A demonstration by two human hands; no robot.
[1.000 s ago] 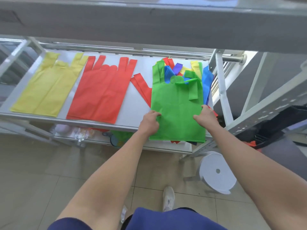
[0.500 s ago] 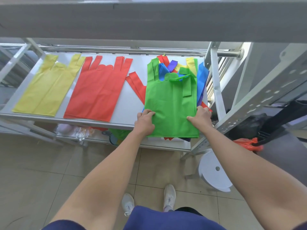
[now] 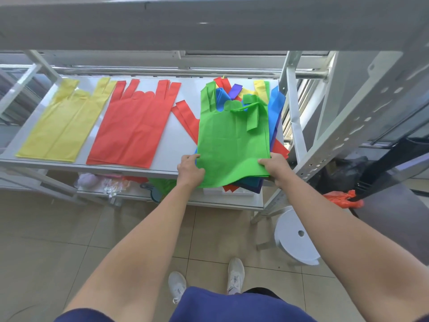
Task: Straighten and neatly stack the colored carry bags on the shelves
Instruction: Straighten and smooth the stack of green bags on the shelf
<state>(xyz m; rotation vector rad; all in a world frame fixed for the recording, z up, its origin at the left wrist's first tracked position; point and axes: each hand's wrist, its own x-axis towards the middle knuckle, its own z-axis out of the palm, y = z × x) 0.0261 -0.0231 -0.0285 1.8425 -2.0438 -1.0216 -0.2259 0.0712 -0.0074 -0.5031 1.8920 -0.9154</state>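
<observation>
A green carry bag (image 3: 232,138) lies on top of a mixed pile of blue, red, yellow and purple bags (image 3: 276,108) at the right end of the grey shelf (image 3: 171,133). My left hand (image 3: 189,171) pinches the green bag's lower left corner. My right hand (image 3: 275,169) pinches its lower right corner. The bag's bottom edge hangs slightly over the shelf's front. One green handle is folded down over the bag. A flat stack of red bags (image 3: 137,126) lies mid-shelf, and a flat yellow stack (image 3: 62,126) at the left.
An upper shelf beam (image 3: 209,26) runs overhead. A metal upright (image 3: 292,108) stands right of the pile. The lower shelf (image 3: 246,202) holds small items. A white stool (image 3: 297,238) and an orange plastic bag (image 3: 341,198) are on the tiled floor at right.
Both hands have slid down the green bag's sides to its bottom corners and drawn it toward me, so its lower edge now overhangs the shelf front.
</observation>
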